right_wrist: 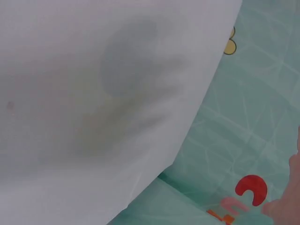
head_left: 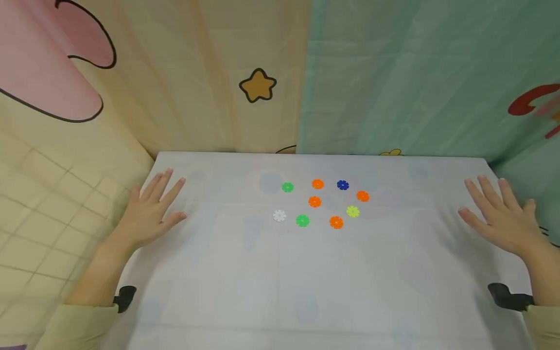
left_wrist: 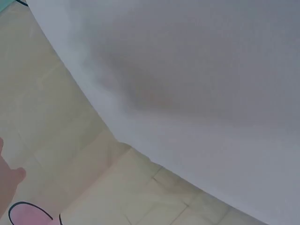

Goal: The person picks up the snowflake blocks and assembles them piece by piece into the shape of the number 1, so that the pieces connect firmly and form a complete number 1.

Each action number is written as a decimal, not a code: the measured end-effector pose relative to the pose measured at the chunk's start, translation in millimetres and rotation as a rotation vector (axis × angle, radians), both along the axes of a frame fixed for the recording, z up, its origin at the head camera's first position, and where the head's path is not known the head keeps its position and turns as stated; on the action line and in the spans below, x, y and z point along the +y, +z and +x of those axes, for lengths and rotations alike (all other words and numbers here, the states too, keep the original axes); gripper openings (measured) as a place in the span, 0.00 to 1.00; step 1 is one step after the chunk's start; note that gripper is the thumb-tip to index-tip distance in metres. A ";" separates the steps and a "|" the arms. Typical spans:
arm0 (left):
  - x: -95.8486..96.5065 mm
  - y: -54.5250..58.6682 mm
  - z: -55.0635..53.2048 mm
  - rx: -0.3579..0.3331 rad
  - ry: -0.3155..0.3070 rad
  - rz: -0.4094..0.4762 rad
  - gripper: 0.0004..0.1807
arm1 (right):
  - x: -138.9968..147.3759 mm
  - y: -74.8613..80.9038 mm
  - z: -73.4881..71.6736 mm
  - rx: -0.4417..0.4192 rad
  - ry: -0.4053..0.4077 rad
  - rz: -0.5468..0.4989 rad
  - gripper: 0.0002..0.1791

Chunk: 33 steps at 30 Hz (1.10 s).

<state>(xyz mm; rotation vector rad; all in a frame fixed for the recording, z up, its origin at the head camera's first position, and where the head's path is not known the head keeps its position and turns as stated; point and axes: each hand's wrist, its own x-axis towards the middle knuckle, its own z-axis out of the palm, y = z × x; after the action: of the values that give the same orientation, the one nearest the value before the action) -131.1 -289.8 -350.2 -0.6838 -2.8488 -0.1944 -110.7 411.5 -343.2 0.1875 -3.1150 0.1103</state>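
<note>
Discs (head_left: 314, 201), nine of them, small, round, flat and notched around the rim, apparently plastic, lie apart from one another in a loose cluster on a pale, cloth-like worktop (head_left: 280, 282). The cluster sits toward the far edge, close to midway between the person's two bare hands.

The left hand (head_left: 148, 212) is at the left edge, fingers and thumb spread wide, holding nothing. The right hand (head_left: 507, 217) mirrors it at the right edge, also spread wide and bare of any object. Shadows on the worktop suggest both are raised above it.

Seen from the left hand, the discs lie to the right; seen from the right hand, they lie to the left. Neither hand is clearly nearer to the group as a whole. The white notched disc (head_left: 279, 216) is nearest the left hand, straight across from its thumb tip. The outermost bright orange notched disc (head_left: 362, 196) is nearest the right hand, inward and slightly farther out than that thumb.

Being round, the discs have no long axis, though the cluster spreads wider side to side than front to back. Neither wrist view shows any disc.
</note>
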 end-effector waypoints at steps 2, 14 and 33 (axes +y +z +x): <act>4.0 -1.2 -1.7 0.011 -0.028 0.037 0.39 | -4.8 -1.2 -2.7 0.009 0.016 -0.006 0.43; 49.8 -10.8 -18.7 0.010 -0.102 0.259 0.41 | -31.8 -1.3 -21.9 0.155 0.235 -0.204 0.33; 120.3 -28.9 -26.2 -0.407 -0.130 0.548 0.30 | -111.6 -20.2 -50.4 -0.051 0.215 -0.577 0.26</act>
<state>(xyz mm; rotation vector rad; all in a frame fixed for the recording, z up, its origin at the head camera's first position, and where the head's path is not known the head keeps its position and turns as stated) -157.4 -169.4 -379.1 -0.7683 -2.8828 -1.2039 -161.2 299.9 -363.4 0.5015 -2.9394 1.0056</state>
